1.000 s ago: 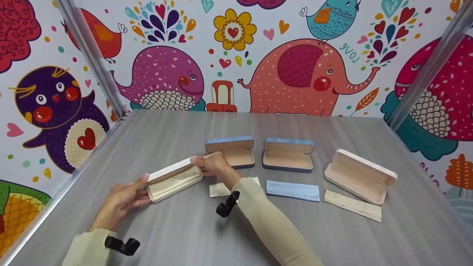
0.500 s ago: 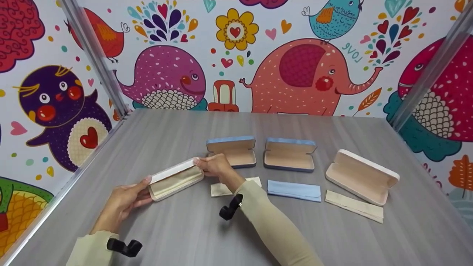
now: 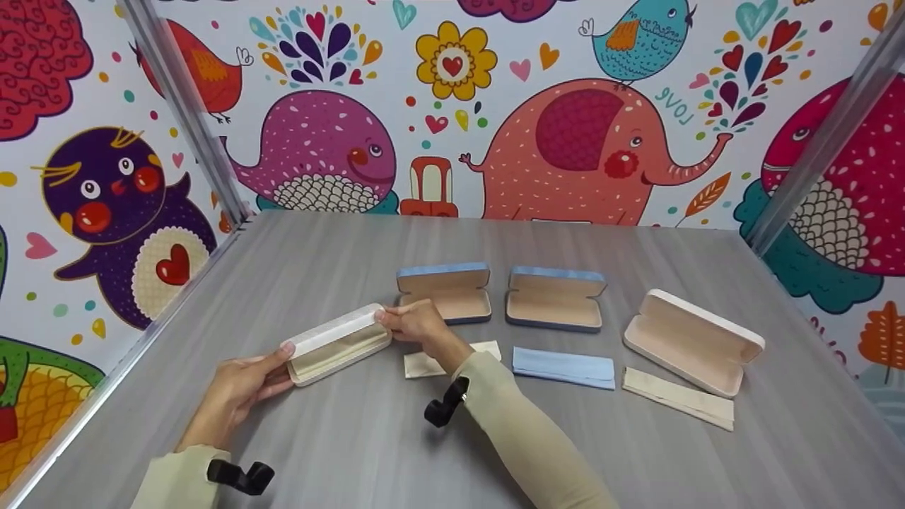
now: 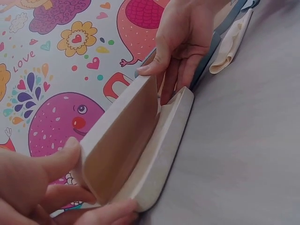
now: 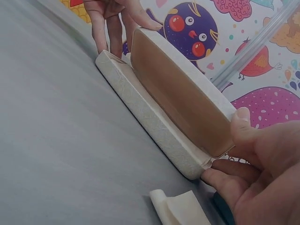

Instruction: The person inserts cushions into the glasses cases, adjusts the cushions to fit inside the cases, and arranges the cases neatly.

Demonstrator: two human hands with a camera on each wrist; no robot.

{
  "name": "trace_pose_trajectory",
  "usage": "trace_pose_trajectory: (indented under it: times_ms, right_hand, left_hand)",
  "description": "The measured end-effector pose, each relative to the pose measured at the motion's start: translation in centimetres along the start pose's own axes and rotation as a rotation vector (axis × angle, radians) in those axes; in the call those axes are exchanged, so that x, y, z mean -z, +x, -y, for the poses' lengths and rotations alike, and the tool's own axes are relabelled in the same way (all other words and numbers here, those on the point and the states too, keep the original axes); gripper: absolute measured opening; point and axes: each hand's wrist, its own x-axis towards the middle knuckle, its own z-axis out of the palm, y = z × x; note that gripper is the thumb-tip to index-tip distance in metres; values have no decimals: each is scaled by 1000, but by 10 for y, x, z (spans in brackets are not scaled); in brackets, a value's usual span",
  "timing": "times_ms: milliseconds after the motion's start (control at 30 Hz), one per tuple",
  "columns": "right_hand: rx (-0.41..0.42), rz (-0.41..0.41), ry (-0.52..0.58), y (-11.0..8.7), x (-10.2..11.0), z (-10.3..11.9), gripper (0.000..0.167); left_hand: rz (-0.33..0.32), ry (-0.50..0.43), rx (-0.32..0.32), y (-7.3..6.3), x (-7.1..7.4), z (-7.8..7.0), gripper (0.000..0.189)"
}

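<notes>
A white glasses case (image 3: 338, 331) stands part-open on the table at the left, its lid tilted over the base. Inside lies a folded cream cloth (image 3: 332, 358), partly hidden under the lid. My left hand (image 3: 240, 382) grips the case's left end, thumb on the lid and fingers at the base. At the right end my right hand (image 3: 422, 326) holds it the same way, thumb on the lid's corner. In the right wrist view the lid's tan lining (image 5: 180, 101) faces the camera. A folded cream cloth (image 3: 484, 350) shows partly beneath my right forearm.
Two open blue glasses cases, one partly behind my right hand (image 3: 452, 283) and another beside it (image 3: 555, 297), stand further back. An open white case (image 3: 693, 339) is at the right. In front lie a folded blue cloth (image 3: 563, 367) and a cream cloth (image 3: 679, 397).
Both thumbs have tipped the white case's lid lower, so less of the cloth inside shows. The hands keep their places at the two ends; the view shifts slightly.
</notes>
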Motion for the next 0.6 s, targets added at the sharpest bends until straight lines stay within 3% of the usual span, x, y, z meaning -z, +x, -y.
trace_pose_trajectory:
  times_ms: [367, 600]
  right_hand:
    - [37, 1, -20, -3, 2, -8, 35]
    - [114, -30, -107, -6, 5, -12, 34]
  left_hand:
    - [-29, -51, -4, -1, -2, 5, 66]
    - [-55, 4, -9, 0, -3, 8, 60]
